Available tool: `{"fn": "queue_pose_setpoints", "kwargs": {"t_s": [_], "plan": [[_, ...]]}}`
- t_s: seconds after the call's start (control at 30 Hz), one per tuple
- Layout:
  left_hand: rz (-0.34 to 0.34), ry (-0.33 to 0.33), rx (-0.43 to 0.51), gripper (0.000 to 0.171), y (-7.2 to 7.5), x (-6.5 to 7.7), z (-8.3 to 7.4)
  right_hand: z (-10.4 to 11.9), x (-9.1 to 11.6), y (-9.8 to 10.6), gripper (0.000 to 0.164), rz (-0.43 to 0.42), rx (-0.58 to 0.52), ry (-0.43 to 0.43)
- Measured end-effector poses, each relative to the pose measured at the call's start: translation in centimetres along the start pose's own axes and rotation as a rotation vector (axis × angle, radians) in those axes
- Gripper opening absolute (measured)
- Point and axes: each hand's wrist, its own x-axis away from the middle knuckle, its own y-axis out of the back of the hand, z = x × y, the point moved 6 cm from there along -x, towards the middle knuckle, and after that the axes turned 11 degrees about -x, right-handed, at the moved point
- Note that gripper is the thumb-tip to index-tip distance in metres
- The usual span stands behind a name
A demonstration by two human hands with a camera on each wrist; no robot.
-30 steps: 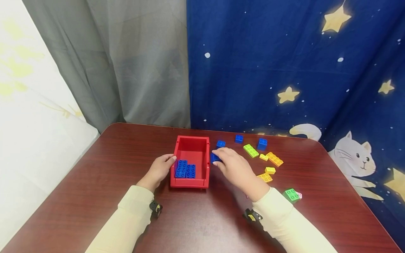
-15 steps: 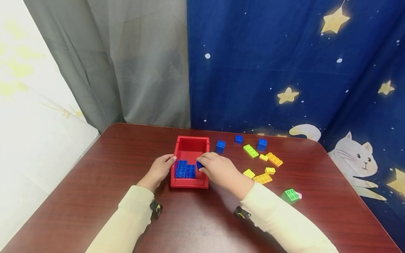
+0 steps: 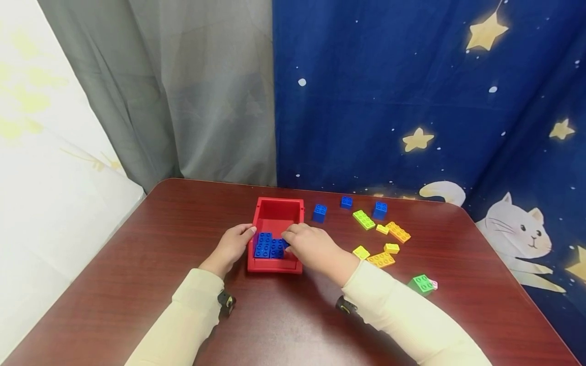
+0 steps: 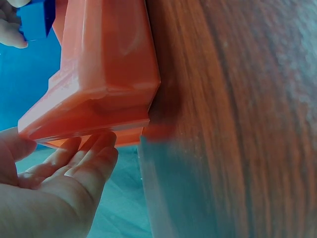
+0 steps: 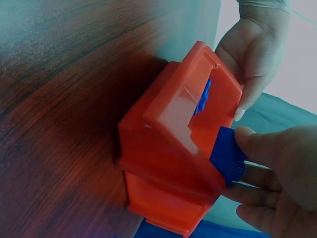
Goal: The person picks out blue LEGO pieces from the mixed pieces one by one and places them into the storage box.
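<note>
The red storage bin [image 3: 274, 266] stands on the table, and my left hand [image 3: 231, 248] grips its left wall. In the left wrist view the thumb is at the rim and the fingers [image 4: 94, 153] lie against the outside. My right hand [image 3: 316, 249] reaches over the right wall, pinching a blue toy brick [image 5: 229, 154] between thumb and fingers. From the head view that brick is mostly hidden behind the hand. Inside the bin, a taller-looking blue brick [image 3: 263, 245] and another blue brick [image 3: 276, 248] lie side by side near the front left.
Right of the bin, several more bricks lie on the dark red table [image 3: 270, 320]: blue ones [image 3: 320, 213], a lime one [image 3: 363, 219], orange ones [image 3: 397, 232], yellow ones [image 3: 361, 252] and a green one [image 3: 421, 284] beside a small pink piece [image 3: 434, 284]. Curtains hang behind the table.
My right hand has carried the blue brick from outside the bin's right wall leftward and over it, down beside the bricks inside. My left hand has stayed on the bin.
</note>
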Motion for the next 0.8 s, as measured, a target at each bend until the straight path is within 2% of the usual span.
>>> {"fn": "queue_pose_setpoints", "kwargs": {"t_s": [0.33, 0.57, 0.8], "plan": [[-0.005, -0.001, 0.005, 0.049, -0.1, 0.0, 0.1, 0.4, -0.4, -0.7, 0.036, 0.033, 0.066, 0.01], [-0.005, -0.004, 0.007, 0.049, -0.1, -0.1, 0.2, 1.1, -0.7, -1.4, 0.045, 0.111, 0.182, 0.009], [-0.005, -0.008, 0.009, 0.049, -0.1, -0.1, 0.1, 1.7, -0.8, -1.8, 0.041, 0.156, 0.246, 0.023]]}}
